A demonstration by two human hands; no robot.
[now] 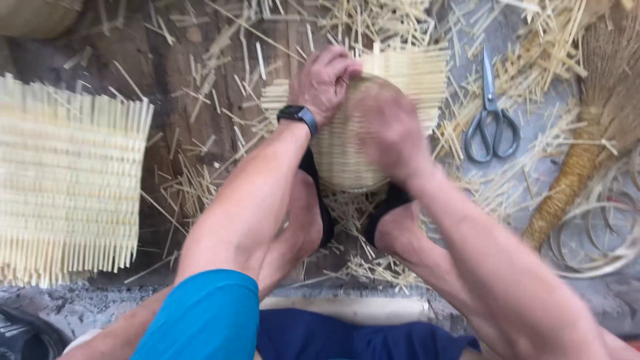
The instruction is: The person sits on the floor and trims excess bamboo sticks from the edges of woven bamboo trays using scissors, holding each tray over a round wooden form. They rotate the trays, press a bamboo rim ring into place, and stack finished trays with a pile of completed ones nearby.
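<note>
A round woven bamboo basket (341, 157) sits upside down between my two feet, over a flat woven mat (420, 73). My left hand (323, 80), with a black watch on the wrist, grips the basket's far left side, fingers curled over the top. My right hand (390, 130) presses on the basket's right side, blurred by motion. Both hands hold the basket; its far rim is hidden beneath them.
A large flat woven bamboo mat (67, 180) lies at the left. Grey scissors (492, 113) rest at the right among loose bamboo slivers. A straw broom (593, 133) and coiled bamboo strips (600, 233) lie at the far right. My feet (307, 220) brace the basket.
</note>
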